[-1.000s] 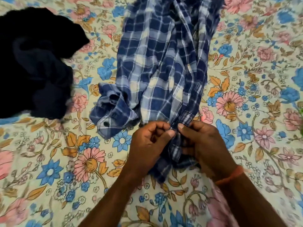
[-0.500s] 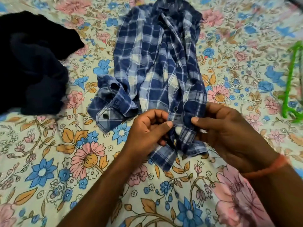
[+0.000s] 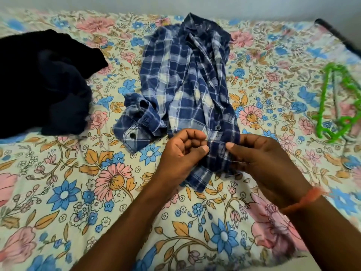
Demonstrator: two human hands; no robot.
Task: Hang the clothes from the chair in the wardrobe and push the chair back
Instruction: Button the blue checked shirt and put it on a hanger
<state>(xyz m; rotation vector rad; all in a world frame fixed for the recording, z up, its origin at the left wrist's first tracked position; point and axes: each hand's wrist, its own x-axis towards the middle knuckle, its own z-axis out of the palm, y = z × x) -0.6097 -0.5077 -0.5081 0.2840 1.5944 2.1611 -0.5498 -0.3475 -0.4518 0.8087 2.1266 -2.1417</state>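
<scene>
On a bed with a floral cotton sheet (image 3: 58,192), the left hand (image 3: 183,153) and right hand (image 3: 259,159) pinch the lower front placket of a crumpled blue-and-white checked shirt (image 3: 185,85); they have moved slightly apart, likely working buttons before hanging. A green plastic hanger (image 3: 336,102) has come into view, right.
</scene>
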